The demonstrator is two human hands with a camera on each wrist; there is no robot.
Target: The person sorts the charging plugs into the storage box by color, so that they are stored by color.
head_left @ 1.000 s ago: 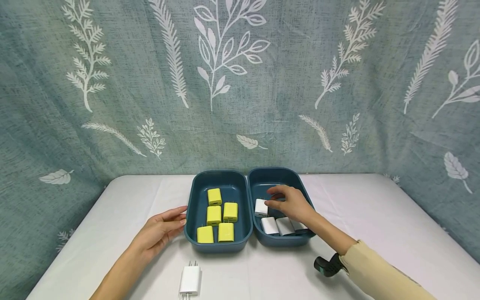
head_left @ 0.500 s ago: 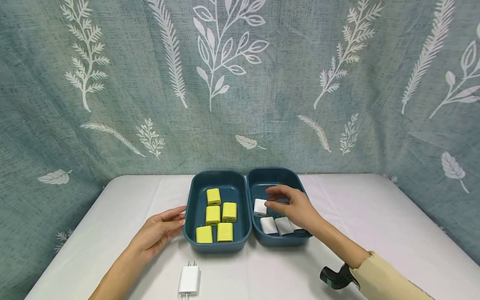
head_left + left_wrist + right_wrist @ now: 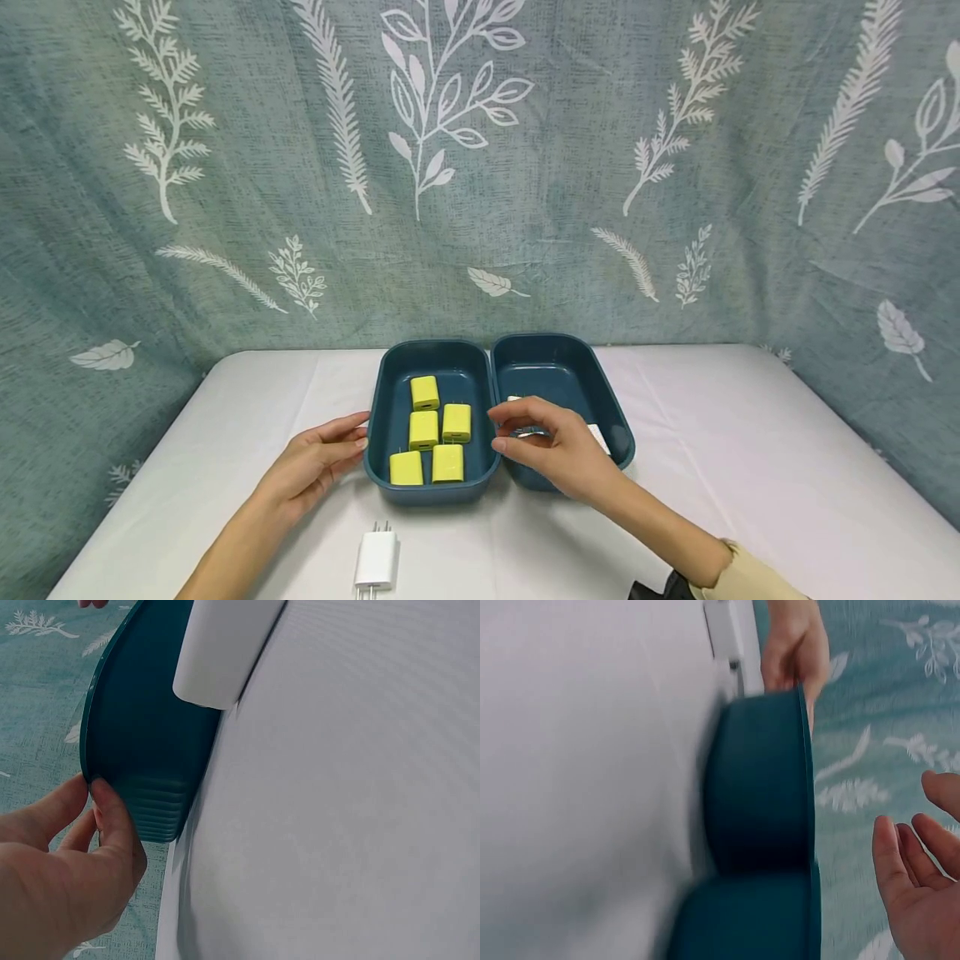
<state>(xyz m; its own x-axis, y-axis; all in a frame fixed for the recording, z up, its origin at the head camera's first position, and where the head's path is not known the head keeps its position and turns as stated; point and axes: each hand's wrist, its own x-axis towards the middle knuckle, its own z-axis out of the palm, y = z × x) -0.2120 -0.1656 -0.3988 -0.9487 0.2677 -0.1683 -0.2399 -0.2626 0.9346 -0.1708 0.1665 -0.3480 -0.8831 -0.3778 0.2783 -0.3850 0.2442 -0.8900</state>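
Two dark blue bins stand side by side. In the left bin lie several yellow charger plugs. My left hand holds that bin's left edge; in the left wrist view its finger and thumb meet at the rim. My right hand hovers over the front of the right bin, fingertips close to where the bins meet. Its thumb and fingers are apart with nothing between them, as the right wrist view also shows. It hides most of the white plugs in that bin.
On the white tablecloth, in front of the left bin, lies a white charger plug with prongs at both ends. A leaf-patterned green curtain hangs behind the table. A black device is at the right cuff.
My right hand has moved left and toward me, away from the white plugs in the right bin, toward the wall between the bins. My left hand stays at the left bin's edge.
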